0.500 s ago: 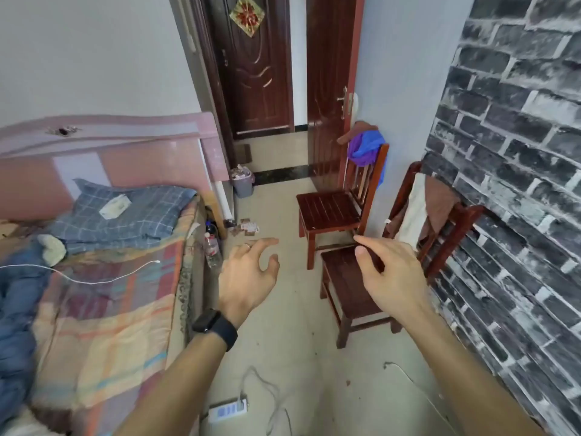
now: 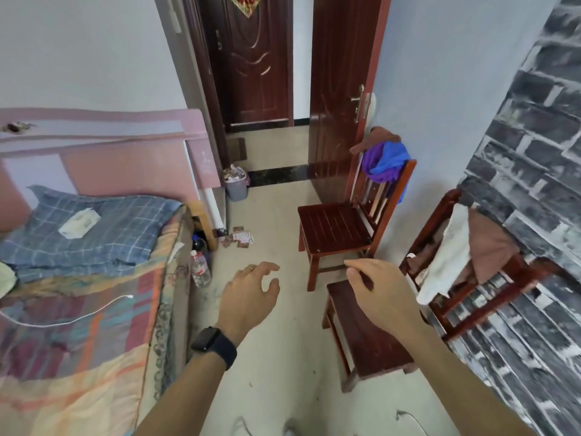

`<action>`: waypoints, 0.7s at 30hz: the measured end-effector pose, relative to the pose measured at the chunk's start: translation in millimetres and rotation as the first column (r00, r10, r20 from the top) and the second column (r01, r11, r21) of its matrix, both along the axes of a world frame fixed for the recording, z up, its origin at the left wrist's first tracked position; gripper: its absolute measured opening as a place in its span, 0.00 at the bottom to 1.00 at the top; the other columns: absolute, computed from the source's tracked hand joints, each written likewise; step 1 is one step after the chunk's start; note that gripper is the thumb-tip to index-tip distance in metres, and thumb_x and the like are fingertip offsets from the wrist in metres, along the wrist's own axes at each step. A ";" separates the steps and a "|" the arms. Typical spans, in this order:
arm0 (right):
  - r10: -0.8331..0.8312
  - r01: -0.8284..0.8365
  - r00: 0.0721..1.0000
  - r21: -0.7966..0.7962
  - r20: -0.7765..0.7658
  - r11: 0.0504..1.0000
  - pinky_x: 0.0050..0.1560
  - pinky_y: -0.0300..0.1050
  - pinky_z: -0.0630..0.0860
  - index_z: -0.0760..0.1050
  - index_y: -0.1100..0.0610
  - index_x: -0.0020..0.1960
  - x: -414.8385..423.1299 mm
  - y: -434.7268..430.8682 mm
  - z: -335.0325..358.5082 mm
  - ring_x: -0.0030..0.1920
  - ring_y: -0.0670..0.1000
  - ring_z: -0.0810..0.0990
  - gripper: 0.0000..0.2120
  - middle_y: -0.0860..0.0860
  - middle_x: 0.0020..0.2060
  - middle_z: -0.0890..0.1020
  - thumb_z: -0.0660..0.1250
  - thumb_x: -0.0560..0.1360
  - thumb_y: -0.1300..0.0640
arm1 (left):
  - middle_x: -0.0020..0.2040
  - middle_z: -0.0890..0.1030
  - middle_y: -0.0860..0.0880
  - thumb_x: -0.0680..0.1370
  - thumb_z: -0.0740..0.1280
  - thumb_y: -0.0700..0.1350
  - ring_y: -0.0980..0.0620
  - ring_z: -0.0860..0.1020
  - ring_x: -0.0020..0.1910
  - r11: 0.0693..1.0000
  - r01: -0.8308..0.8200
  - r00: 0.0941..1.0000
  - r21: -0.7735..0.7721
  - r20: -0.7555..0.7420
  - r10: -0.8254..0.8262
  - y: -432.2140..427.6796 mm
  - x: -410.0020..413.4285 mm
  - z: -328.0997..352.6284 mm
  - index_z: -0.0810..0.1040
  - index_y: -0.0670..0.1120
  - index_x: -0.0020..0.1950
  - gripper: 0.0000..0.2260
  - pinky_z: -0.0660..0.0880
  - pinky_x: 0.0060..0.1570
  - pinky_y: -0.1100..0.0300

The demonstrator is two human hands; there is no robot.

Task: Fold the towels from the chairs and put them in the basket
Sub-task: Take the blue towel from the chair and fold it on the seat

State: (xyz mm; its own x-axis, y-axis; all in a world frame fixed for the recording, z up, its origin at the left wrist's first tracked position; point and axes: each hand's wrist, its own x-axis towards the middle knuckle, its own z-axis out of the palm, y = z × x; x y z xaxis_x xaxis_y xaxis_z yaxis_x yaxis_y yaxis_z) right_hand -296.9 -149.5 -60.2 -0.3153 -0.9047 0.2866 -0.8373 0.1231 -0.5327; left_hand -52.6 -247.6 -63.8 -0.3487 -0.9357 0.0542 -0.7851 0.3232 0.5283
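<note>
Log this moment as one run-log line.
left hand: open, empty | right hand: open, empty | white towel: draped on near chair | basket: not visible

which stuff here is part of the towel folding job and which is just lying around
For the job: white towel and brown towel on the near chair; blue-purple cloths and brown cloth on the far chair; left hand and right hand, both empty. No basket in view.

Lying about: bin, water bottle, playing cards, pillow, white cable.
</note>
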 end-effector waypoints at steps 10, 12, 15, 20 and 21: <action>-0.074 0.071 0.994 0.031 0.078 0.997 0.63 0.50 0.75 0.80 0.44 0.63 -53.8 -165.6 -4.9 0.60 0.45 0.78 0.20 0.39 0.57 0.82 0.55 0.80 0.40 | 0.56 0.80 0.58 0.79 0.63 0.53 0.53 0.77 0.56 0.996 0.075 0.997 0.043 -0.038 -0.074 -199.5 -64.7 -4.0 0.75 0.61 0.63 0.12 0.76 0.57 0.50; -0.102 0.097 0.991 0.063 0.083 0.993 0.62 0.50 0.76 0.79 0.44 0.64 -66.5 -198.3 -8.8 0.59 0.46 0.78 0.20 0.40 0.56 0.82 0.55 0.80 0.40 | 0.55 0.80 0.59 0.79 0.63 0.53 0.54 0.77 0.54 0.991 0.124 0.992 0.051 -0.017 -0.123 -239.0 -89.3 -8.2 0.74 0.62 0.62 0.12 0.77 0.55 0.51; -0.153 0.143 0.984 0.115 0.090 0.983 0.65 0.48 0.73 0.78 0.43 0.65 -91.8 -252.5 -21.0 0.62 0.46 0.76 0.17 0.39 0.57 0.82 0.56 0.82 0.43 | 0.53 0.80 0.59 0.79 0.62 0.52 0.55 0.77 0.52 0.977 0.210 0.978 0.040 0.007 -0.210 -304.1 -132.3 -14.5 0.74 0.62 0.62 0.12 0.77 0.52 0.53; -0.266 0.254 0.958 0.110 0.110 0.961 0.66 0.42 0.69 0.78 0.43 0.65 -152.1 -350.9 -29.9 0.61 0.43 0.74 0.15 0.39 0.59 0.81 0.59 0.82 0.45 | 0.54 0.80 0.58 0.80 0.62 0.51 0.54 0.77 0.52 0.953 0.300 0.954 0.053 0.008 -0.301 -421.9 -218.1 -17.5 0.74 0.61 0.63 0.12 0.76 0.54 0.54; -0.288 0.277 0.951 0.109 0.113 0.955 0.66 0.42 0.69 0.79 0.44 0.64 -166.3 -372.0 -29.1 0.60 0.42 0.75 0.15 0.40 0.59 0.82 0.59 0.82 0.46 | 0.55 0.81 0.57 0.80 0.62 0.51 0.53 0.78 0.54 0.946 0.318 0.947 0.061 0.018 -0.319 -444.4 -236.2 -14.5 0.74 0.60 0.63 0.12 0.76 0.55 0.53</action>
State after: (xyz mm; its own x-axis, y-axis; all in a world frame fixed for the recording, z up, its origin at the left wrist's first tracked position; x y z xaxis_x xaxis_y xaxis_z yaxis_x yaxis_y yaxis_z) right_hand -463.2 -521.4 -89.3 -0.5899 -0.7936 0.1491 -0.6880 0.3973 -0.6073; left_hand -288.8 -692.0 -78.3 -0.6296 -0.7768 -0.0087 -0.6603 0.5292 0.5329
